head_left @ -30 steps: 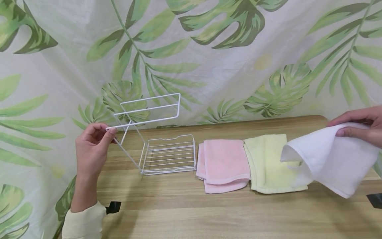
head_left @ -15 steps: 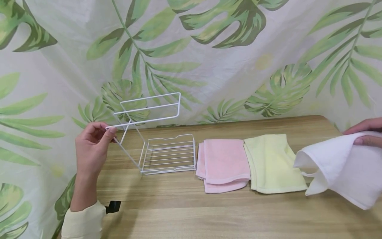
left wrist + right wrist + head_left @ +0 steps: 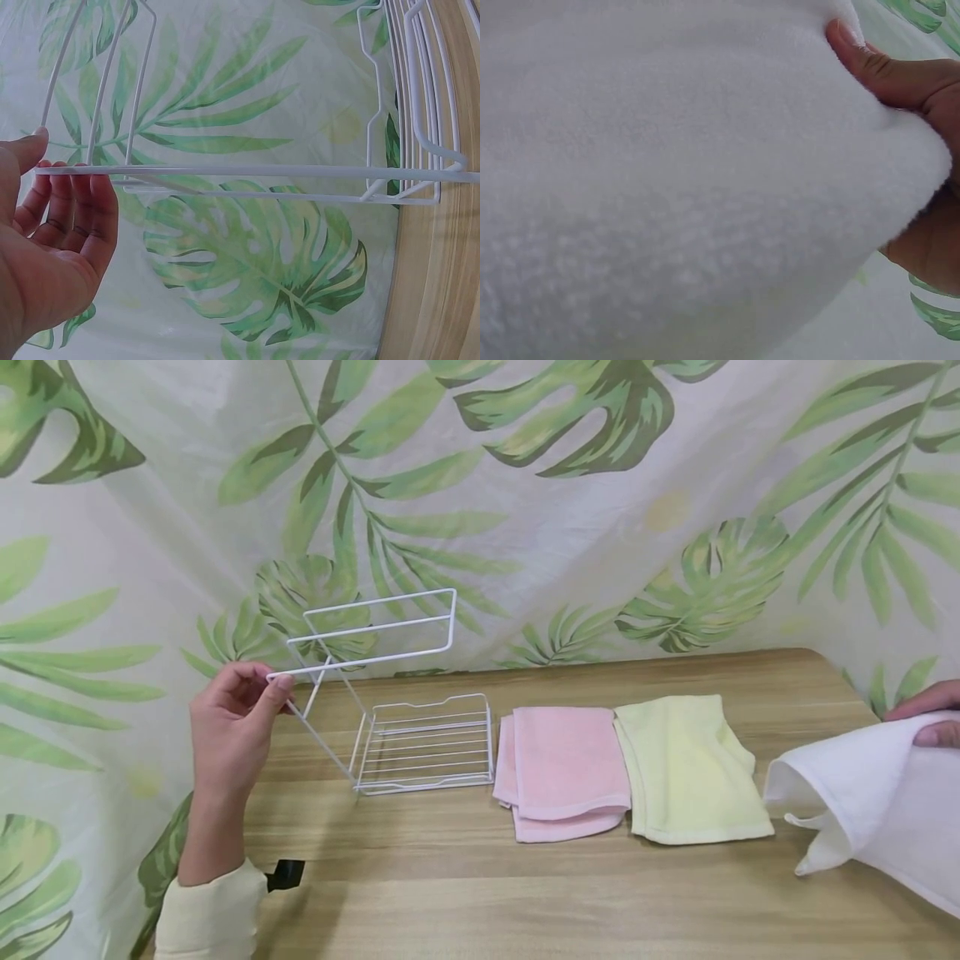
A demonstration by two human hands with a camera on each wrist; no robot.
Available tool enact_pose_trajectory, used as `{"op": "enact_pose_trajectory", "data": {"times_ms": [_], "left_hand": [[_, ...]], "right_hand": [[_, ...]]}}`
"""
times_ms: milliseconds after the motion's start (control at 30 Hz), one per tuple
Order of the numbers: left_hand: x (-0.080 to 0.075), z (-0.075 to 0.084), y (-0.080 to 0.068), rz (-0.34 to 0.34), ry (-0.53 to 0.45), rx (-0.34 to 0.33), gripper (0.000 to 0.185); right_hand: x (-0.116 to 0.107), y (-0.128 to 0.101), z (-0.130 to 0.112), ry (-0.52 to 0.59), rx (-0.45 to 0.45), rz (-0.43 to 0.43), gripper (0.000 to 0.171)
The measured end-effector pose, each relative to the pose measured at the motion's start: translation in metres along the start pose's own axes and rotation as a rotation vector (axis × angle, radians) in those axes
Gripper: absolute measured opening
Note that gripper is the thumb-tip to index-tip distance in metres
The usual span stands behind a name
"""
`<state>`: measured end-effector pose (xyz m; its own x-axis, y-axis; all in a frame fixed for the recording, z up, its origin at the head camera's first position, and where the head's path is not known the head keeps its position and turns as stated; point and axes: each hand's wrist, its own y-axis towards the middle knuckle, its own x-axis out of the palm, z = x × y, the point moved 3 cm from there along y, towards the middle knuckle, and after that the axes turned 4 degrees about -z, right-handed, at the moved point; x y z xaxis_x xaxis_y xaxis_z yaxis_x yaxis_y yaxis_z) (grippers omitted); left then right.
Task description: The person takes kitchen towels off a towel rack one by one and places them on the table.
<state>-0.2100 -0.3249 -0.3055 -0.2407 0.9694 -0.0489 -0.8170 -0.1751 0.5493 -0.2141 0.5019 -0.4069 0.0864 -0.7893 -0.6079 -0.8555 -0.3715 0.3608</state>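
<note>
A white wire rack (image 3: 423, 789) stands on the table at the left of the head view. My left hand (image 3: 234, 718) pinches its upper front corner between thumb and fingers; the left wrist view shows the fingertips (image 3: 99, 187) against the rack's long rod (image 3: 247, 171). At the right edge of the head view my right hand (image 3: 937, 706) grips a white towel (image 3: 862, 777), whose loose end hangs down with a small loop showing. That white cloth fills most of the right wrist view, with the thumb (image 3: 892, 75) over its edge. Part of the right hand lies outside the head view.
A folded pink towel (image 3: 570, 764) lies just right of the rack. Beside it is a folded yellow towel (image 3: 690, 768). The wooden table (image 3: 480, 902) meets a leaf-print cloth (image 3: 585, 543) behind. A black clip-like piece (image 3: 287, 875) sits by the left sleeve.
My right hand has moved right and slightly down with the white towel, uncovering the yellow towel's right side. The left hand and the rack have stayed in place.
</note>
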Motion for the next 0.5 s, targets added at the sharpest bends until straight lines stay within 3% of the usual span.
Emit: {"op": "enact_pose_trajectory", "data": {"times_ms": [200, 300, 400, 500], "left_hand": [[0.000, 0.000, 0.000, -0.001, 0.002, 0.002, 0.010], [0.000, -0.001, 0.000, -0.001, 0.002, 0.003, 0.010], [0.000, -0.001, 0.000, 0.000, 0.008, 0.004, 0.010], [0.000, -0.002, 0.000, -0.002, 0.010, 0.007, 0.010]], "right_hand": [[0.005, -0.002, -0.009, 0.060, -0.041, -0.052, 0.076], [0.009, 0.002, -0.022, 0.083, -0.117, -0.104, 0.085], [0.013, 0.005, -0.038, 0.140, -0.185, -0.151, 0.084], [0.019, 0.008, -0.053, 0.096, -0.203, -0.142, 0.085]]}}
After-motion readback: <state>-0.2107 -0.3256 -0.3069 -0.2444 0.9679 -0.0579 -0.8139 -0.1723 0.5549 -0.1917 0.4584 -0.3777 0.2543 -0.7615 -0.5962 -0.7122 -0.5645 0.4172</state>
